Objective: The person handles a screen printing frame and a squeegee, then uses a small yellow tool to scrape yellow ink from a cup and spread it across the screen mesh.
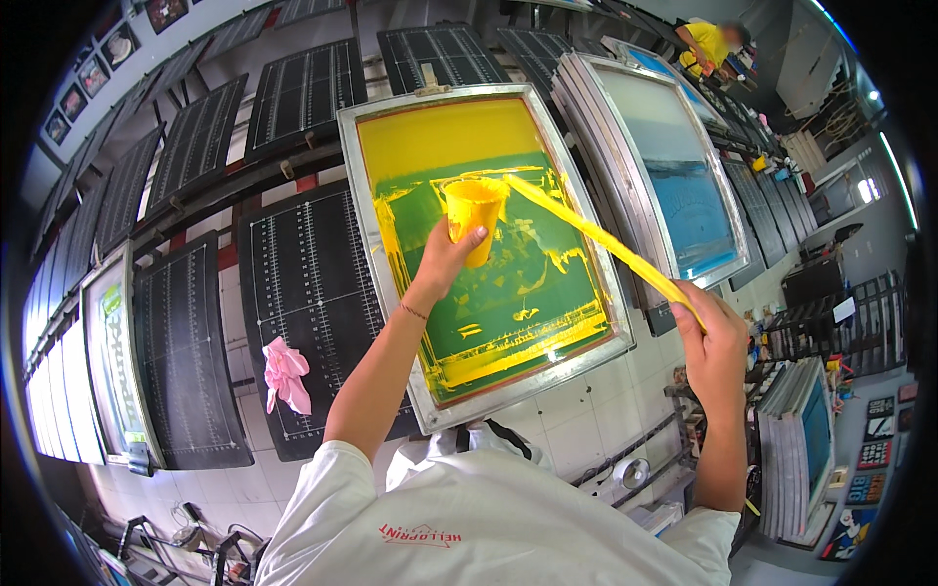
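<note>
A yellow plastic cup (475,207) is gripped in my left hand (447,258), fingers and thumb wrapped round its side. My right hand (709,327) closes round the lower end of a long stick (608,239) coated in yellow ink. The stick's far tip meets or lies just beside the cup's right rim; I cannot tell which. Both are above a screen-printing frame (532,381) with a metal border. Its green mesh (508,269) carries smears of yellow ink along the edges and lower part, and a broad yellow band crosses the far end.
Black printing boards (303,293) with white ruled marks stand in rows to the left and behind. A pink cloth (285,376) lies on the nearest one. To the right are stacked frames with a blue screen (684,195). Another person in yellow (705,49) is at the far right.
</note>
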Motion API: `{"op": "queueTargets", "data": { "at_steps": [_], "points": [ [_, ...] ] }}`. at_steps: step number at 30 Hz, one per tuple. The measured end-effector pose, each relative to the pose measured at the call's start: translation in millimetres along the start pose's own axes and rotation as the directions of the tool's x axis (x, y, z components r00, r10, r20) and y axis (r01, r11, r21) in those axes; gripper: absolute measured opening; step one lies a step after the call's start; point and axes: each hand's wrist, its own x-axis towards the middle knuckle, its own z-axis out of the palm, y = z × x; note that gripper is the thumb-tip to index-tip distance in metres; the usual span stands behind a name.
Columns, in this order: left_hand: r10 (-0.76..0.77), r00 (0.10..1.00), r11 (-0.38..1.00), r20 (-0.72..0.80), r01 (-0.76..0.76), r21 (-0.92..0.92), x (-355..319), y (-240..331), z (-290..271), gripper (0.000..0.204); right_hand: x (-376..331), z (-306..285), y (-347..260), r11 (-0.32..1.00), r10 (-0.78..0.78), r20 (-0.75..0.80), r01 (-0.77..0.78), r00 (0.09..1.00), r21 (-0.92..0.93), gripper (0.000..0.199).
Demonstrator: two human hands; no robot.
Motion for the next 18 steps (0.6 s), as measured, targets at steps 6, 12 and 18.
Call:
{"op": "queueTargets", "data": {
  "at_steps": [6,12,18],
  "points": [
    [0.179,0.982,0.960,0.056,-0.186,0.207,-7,1,10,0.059,-7,49,19,0.167,0.543,0.505,-0.676,0.671,0.718,0.029],
    [0.209,0.978,0.969,0.028,-0.211,0.127,-11,7,13,0.057,-23,76,29,-0.121,0.456,0.694,-0.734,0.557,0.668,0.031],
    [0.235,0.969,0.958,-0.071,-0.218,0.186,-4,-7,-5,0.055,-36,60,38,-0.006,0.505,0.651,-0.752,0.567,0.659,0.032]
  ]
}}
